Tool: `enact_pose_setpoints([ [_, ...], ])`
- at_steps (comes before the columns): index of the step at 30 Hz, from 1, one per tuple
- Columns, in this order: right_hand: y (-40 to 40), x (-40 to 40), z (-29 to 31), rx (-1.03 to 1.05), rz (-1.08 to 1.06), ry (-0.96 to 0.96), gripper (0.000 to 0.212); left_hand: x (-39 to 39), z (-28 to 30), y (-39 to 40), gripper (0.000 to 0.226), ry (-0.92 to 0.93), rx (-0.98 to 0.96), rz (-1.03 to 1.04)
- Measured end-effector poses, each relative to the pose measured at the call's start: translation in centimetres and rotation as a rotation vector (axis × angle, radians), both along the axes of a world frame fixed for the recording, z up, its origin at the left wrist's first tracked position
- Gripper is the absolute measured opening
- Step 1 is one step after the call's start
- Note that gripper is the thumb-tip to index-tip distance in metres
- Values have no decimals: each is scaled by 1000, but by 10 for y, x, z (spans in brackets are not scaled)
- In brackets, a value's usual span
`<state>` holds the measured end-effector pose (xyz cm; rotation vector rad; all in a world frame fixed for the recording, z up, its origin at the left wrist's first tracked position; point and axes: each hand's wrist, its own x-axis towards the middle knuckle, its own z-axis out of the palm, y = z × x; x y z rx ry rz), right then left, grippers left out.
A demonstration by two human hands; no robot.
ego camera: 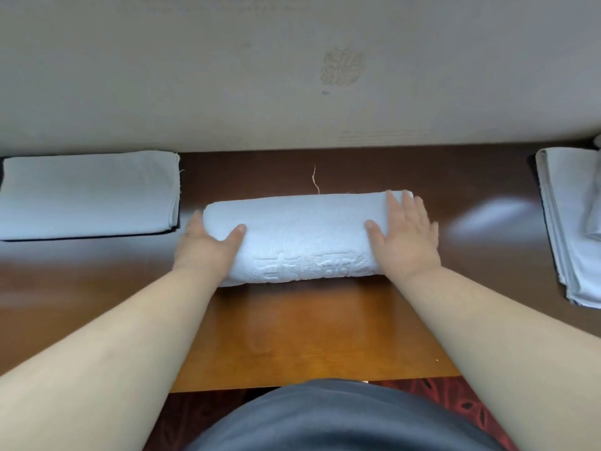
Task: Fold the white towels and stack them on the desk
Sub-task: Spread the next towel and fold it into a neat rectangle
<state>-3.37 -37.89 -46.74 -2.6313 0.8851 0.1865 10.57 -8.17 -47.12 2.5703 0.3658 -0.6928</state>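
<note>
A white towel (302,232), folded into a thick oblong with raised lettering along its near edge, lies in the middle of the wooden desk (292,330). My left hand (208,245) cups its left end, thumb on top and fingers around the side. Flat on the towel's right end rests my right hand (406,236), fingers spread. A loose thread sticks out behind the towel. A folded white towel (87,196) lies flat at the desk's back left.
More white cloth (572,229), loosely folded, lies at the right edge of the desk. A beige wall (292,70) rises directly behind the desk. Patterned red carpet (461,408) shows below the desk's front edge, beside my dark clothing.
</note>
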Motion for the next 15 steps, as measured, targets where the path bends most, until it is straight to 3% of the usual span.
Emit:
enact_pose_setpoints([
  [2, -10, -14, 2, 332, -357, -137, 83, -7, 4, 4, 108, 151, -179, 374],
  [5, -21, -19, 6, 739, -723, -99, 94, -8, 10, 4, 84, 384, -360, 488],
  [7, -34, -10, 7, 944, -766, 22, 68, 2, 12, 6, 68, 435, -412, 418],
  [10, -52, 1, 16, 1056, -749, 225, 30, 16, 19, 9, 54, 529, -449, 336],
  [15, -56, -16, 16, 1097, -764, 277, 27, 1, 19, 20, 51, 656, -415, 310],
])
